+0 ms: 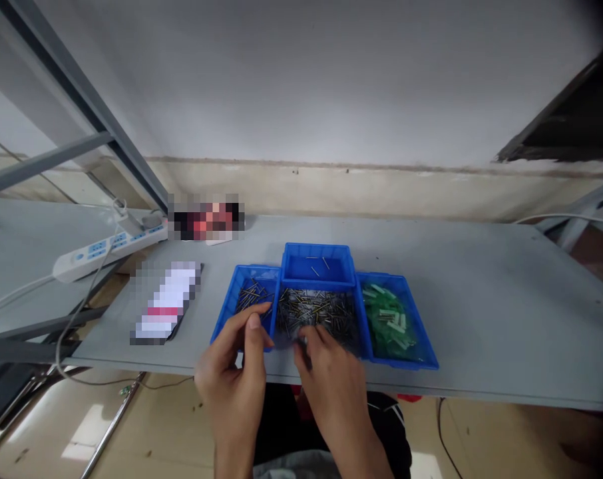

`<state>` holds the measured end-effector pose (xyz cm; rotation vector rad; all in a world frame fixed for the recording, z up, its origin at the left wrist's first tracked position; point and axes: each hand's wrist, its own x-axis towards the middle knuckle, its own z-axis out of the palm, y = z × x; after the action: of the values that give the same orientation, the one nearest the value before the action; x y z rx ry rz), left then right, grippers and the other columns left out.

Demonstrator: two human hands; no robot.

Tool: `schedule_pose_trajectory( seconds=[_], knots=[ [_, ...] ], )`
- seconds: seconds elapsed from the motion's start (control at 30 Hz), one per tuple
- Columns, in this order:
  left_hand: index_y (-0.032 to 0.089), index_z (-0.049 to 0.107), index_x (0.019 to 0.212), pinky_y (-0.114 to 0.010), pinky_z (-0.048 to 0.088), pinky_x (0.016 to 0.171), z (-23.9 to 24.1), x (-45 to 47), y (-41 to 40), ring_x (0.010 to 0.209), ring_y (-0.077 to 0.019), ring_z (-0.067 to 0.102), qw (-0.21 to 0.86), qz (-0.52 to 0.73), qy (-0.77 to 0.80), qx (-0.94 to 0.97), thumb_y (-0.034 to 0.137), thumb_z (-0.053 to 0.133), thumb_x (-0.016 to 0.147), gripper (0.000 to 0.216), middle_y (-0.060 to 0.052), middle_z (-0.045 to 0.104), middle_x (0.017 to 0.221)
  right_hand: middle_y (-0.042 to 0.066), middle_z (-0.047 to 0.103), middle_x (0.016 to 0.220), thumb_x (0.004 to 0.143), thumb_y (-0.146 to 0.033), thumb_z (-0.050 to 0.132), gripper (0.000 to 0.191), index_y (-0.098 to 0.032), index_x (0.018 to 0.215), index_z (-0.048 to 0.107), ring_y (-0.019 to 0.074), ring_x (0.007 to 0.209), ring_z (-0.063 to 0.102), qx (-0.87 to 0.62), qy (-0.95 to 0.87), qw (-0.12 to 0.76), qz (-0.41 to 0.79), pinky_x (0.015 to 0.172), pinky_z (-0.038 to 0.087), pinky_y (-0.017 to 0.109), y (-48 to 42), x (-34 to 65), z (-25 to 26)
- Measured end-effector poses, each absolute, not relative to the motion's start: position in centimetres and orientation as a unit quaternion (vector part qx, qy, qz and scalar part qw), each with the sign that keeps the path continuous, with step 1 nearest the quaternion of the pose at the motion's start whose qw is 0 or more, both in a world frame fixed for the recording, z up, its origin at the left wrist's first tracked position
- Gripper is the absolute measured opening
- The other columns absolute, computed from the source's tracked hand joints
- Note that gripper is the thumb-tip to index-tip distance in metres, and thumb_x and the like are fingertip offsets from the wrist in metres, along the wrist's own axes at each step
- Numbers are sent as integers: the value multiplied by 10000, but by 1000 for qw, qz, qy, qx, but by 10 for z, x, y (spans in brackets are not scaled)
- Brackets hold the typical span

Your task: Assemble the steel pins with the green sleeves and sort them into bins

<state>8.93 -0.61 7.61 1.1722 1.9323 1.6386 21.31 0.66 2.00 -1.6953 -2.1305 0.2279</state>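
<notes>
My left hand (pixel 239 362) is raised over the front of the left blue tray (pixel 224 313), thumb and fingers drawn together; whatever they pinch is too small to make out. Thin metal pins (pixel 251 293) lie in that tray. At the front of the middle tray (pixel 362 339), my right hand (pixel 329 366) has its fingers curled at a pile of metal pins (pixel 314 309). Its fingertips are partly hidden, so I cannot tell what they grip. The back blue tray (pixel 317 251) contains a few pins.
On the right, a blue tray (pixel 421 332) holds green plastic packaging (pixel 389 332) with pale strips and some pins. A phone (pixel 166 303) with a lit screen lies to the left. Behind it are a power strip (pixel 112 249) with cables and a blurred-out object (pixel 209 221) by the wall.
</notes>
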Motion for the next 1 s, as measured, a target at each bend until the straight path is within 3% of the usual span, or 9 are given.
schedule_pose_trajectory(
  seconds=[0.13,0.23,0.33,0.83,1.0],
  knots=[
    [267,845,1081,-274,437,552,76,91,-5,606,-142,602,182,585,674,412,429,662,1084,244,27,691,710,15,780,851,1017,-156,674,143,-241,902,675,217,685,775,-609,-763,202,78,528,354,312,12,214,20],
    [253,837,1060,-287,485,623,72,89,-5,613,-141,599,180,599,668,403,418,664,1082,240,28,689,716,18,807,896,1002,-187,734,79,-242,1051,705,236,710,791,-617,-753,211,85,552,386,314,15,214,22],
    [248,833,1065,-285,501,664,70,88,-4,620,-132,595,186,610,660,398,400,668,1084,226,34,676,718,10,826,924,989,-211,783,227,-251,1197,700,251,732,810,-628,-745,201,105,563,399,316,19,214,24],
    [242,829,1019,-271,508,643,65,87,1,616,-127,590,197,609,663,389,408,669,1080,239,21,694,717,-28,785,763,1037,-193,683,82,-259,1004,647,218,653,792,-624,-743,212,117,534,286,305,28,219,17],
    [248,837,1016,-254,494,615,70,90,4,629,-130,602,200,604,667,389,429,659,1086,263,29,645,676,-42,747,726,1117,-245,527,190,-262,960,633,199,598,759,-600,-744,268,120,539,302,300,27,224,19]
  ],
)
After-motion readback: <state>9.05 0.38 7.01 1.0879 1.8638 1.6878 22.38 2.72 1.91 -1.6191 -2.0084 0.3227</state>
